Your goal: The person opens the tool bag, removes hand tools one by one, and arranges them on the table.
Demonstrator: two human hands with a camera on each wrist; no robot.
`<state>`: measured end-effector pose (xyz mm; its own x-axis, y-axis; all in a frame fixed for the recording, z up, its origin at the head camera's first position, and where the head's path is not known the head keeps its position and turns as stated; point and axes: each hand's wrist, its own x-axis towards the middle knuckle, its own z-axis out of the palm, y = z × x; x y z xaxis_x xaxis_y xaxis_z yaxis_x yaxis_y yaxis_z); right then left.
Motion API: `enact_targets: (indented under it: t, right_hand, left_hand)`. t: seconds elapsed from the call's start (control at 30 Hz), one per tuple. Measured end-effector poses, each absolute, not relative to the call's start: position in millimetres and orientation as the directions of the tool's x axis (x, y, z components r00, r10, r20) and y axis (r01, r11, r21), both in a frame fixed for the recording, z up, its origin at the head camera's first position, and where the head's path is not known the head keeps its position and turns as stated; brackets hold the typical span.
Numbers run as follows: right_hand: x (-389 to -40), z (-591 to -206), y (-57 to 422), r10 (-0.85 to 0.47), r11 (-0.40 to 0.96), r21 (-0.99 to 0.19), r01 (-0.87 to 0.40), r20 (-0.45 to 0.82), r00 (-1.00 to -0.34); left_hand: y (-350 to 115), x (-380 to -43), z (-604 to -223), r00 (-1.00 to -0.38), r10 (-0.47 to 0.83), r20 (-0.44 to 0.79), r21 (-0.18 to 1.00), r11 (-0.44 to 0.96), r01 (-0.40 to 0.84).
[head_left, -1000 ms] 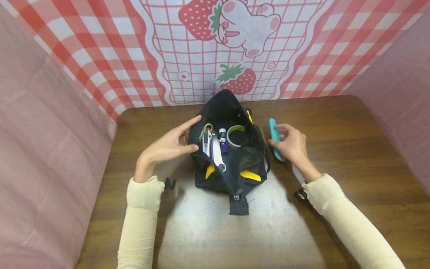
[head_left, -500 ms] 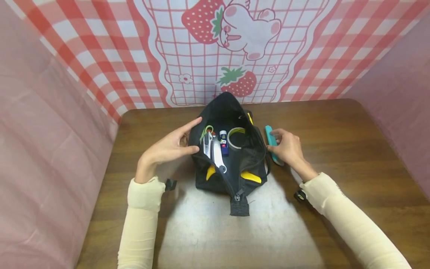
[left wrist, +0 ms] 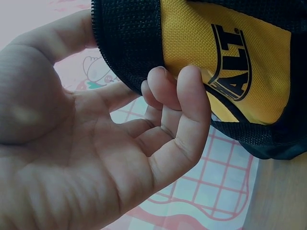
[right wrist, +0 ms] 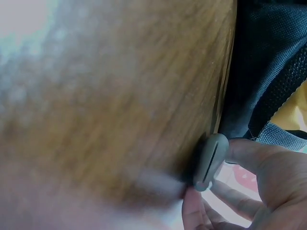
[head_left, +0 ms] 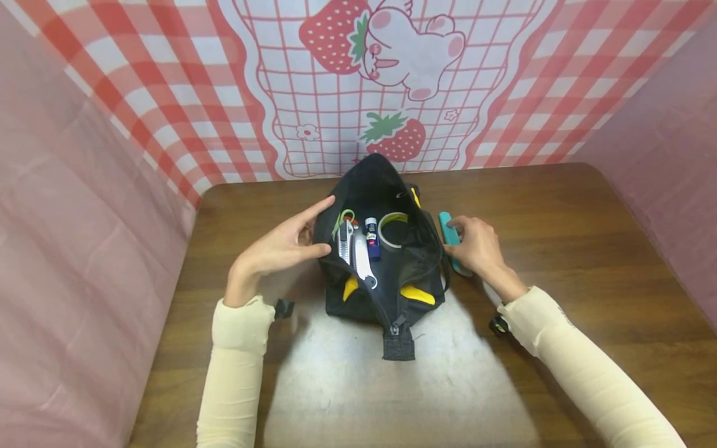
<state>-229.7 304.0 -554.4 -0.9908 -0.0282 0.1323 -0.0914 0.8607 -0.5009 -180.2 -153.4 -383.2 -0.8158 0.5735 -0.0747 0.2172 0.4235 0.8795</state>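
Note:
A black-and-yellow tool bag [head_left: 358,305] stands on the table with its zippered mouth wide open. My left hand [head_left: 280,246] holds its left rim; in the left wrist view the thumb and index finger reach the zipper edge and the other fingers bend by the yellow panel [left wrist: 264,62]. Beside the bag's right side, my right hand [head_left: 478,246] pinches a slim teal bar-shaped item [head_left: 449,229], whose rounded, slotted end [right wrist: 211,160] shows in the right wrist view. Inside the bag lie a glue stick [head_left: 372,238], a tape roll [head_left: 381,230], green-handled scissors [head_left: 348,214] and a silver cutter [head_left: 345,242].
A white-handled tool [head_left: 363,258] lies by the cutter in the bag. The wooden table [head_left: 566,249] runs up to a red-and-white strawberry-print cloth [head_left: 185,81] behind. Pink curtains [head_left: 73,280] hang at both sides. A strap end [head_left: 399,345] points toward me.
My right hand has shifted slightly left with the teal item, bringing it nearer the bag's right side. The left hand keeps its hold on the rim.

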Motion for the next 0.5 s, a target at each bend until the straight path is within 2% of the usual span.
enact_targets:
  t: [0.27,0.5]
  right_hand:
    - [-226.9,-551.4,302.6,-0.055,0.856,-0.503,-0.117,0.138,-0.989]
    - [-190.2,-481.4,267.3,-0.060,0.820,-0.563,-0.101,0.091,-0.994]
  left_hand:
    - [-154.3,-179.5,-383.0,-0.818,0.570,-0.078,0.874,0.434,0.219]
    - [-154.3,-179.6,-381.5,-0.815,0.574,-0.080,0.878,0.428,0.215]
